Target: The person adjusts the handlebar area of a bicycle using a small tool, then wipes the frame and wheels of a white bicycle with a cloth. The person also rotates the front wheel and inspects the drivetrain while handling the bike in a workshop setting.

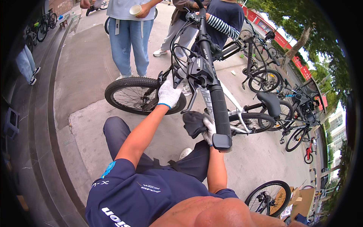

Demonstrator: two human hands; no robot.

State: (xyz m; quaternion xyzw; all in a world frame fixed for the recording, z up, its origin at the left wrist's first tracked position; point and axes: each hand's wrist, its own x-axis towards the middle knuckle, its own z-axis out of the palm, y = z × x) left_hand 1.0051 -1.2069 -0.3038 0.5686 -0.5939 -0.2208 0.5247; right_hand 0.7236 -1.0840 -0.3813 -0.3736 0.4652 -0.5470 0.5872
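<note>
Holding a soft dark cloth (194,124) beside a big bike (208,60)

Our two hands are apart. Our left hand (169,94), gloved in white, is over the front tyre (132,81) and seems to touch the bike there. Its fingertips are hidden, so we cannot tell how tight it holds. Our right hand (208,129), gloved too, is closed on the cloth, just beside the rubber grip (219,108). The bike is right in front of us on the pavement (90,132), with one end of its bar pointing our way.

We think the bike is heavy and stiff. The white frame (235,101) looks hard and smooth, so it may feel a bit slippery in gloves. The grip has lots of little lines, so it should be a good place to hold. The tyre looks bumpy and should not slip much, but we guess the wheel can turn, and the bar with it. The cables (174,45) look thin and bendy, so we should not pull on them. The brake lever (192,100) probably moves if we squeeze it.

The cloth looks light and floppy. We can bunch it up any way we like, and it should not break.
</note>
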